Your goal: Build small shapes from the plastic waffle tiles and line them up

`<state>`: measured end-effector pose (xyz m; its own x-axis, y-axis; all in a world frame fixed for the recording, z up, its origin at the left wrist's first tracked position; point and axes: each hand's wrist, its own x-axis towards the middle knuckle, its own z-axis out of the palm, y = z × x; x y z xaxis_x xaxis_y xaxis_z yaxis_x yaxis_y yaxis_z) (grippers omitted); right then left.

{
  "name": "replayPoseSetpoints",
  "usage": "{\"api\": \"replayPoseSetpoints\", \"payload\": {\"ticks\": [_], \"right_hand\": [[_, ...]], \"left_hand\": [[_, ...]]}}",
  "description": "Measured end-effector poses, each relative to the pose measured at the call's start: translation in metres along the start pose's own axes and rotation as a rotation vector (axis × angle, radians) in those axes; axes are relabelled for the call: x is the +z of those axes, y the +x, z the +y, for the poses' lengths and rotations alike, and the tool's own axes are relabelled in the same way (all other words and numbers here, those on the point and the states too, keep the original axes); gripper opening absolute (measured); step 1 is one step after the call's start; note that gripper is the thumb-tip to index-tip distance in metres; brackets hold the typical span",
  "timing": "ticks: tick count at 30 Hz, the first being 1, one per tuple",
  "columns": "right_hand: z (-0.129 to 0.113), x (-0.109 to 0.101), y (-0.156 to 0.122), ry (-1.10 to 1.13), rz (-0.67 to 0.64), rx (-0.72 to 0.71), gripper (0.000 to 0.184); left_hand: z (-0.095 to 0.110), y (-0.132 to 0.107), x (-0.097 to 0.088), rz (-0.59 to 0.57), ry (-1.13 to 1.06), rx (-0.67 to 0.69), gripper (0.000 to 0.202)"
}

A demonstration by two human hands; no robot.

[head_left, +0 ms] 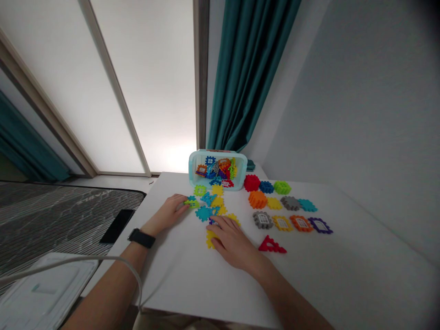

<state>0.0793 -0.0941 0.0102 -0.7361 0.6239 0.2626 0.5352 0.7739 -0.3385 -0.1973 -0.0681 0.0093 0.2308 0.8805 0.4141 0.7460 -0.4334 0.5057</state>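
Observation:
Thumb and fingertips of my left hand (170,211) close on the edge of a green notched building piece (192,203), which has blue showing at its top. My right hand (230,240) lies palm down with fingers spread over the loose pieces, partly covering a purple piece (212,221). A yellow piece (210,239) lies beside its thumb. Between the hands are a blue notched piece (203,213) and a blue triangle frame (208,198). Several yellow pieces (217,201) lie in a column just beyond. What is under my right palm is hidden.
A pale blue bin (244,172) of mixed pieces stands at the table's back. On the right are rows of colour-sorted pieces, including a red stack (252,183), a gray window frame (263,220) and a red triangle (271,245). A white cable (117,259) crosses my left forearm.

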Motion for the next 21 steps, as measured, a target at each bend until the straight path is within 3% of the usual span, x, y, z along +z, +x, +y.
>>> {"api": "replayPoseSetpoints", "payload": {"ticks": [8,13,17,21], "right_hand": [[-0.001,0.000,0.007,0.139,0.249,0.095,0.036],[0.001,0.002,0.009,0.325,0.391,0.157,0.035],[0.002,0.004,0.009,0.427,0.424,0.192,0.042],[0.002,0.003,0.010,0.465,0.422,0.196,0.034]], "left_hand": [[0.033,0.002,-0.005,-0.007,-0.417,-0.158,0.033],[0.047,0.001,0.008,-0.065,-0.643,-0.188,0.036],[0.053,-0.001,0.023,-0.158,-0.580,-0.136,0.036],[0.058,-0.002,0.030,-0.184,-0.496,-0.094,0.031]]}}
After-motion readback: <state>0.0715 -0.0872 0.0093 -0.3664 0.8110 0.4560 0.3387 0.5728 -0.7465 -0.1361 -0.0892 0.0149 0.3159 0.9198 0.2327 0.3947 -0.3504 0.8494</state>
